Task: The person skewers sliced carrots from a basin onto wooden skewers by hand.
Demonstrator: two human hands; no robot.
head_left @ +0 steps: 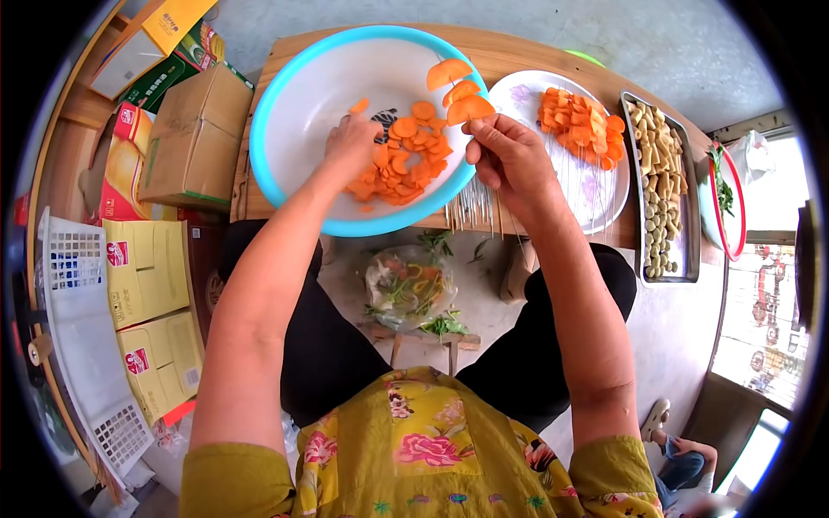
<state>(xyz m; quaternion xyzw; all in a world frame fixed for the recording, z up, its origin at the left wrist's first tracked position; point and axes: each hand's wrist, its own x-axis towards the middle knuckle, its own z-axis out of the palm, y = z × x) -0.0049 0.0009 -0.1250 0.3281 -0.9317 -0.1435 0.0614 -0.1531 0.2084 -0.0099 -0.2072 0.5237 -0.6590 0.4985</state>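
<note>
My right hand [514, 160] pinches a thin skewer just below several threaded orange carrot slices [471, 109], over the right rim of the basin. My left hand [352, 147] is inside the white basin with a blue rim [281, 95]. Its fingers are curled, and a carrot slice [359, 105] shows at the fingertips. Loose carrot slices [401, 173] are heaped on the basin floor beside that hand. Bare skewers [471, 207] lie in a bundle at the table edge below my right hand. Finished carrot skewers [580, 129] rest on a white plate [527, 86] to the right.
A metal tray [642, 250] of skewered pale food stands right of the plate, beside a red-rimmed bowl [736, 233] with greens. A bag of vegetable scraps [410, 289] sits below the table. Cardboard boxes [194, 138] line the left. Another person's legs [678, 462] show lower right.
</note>
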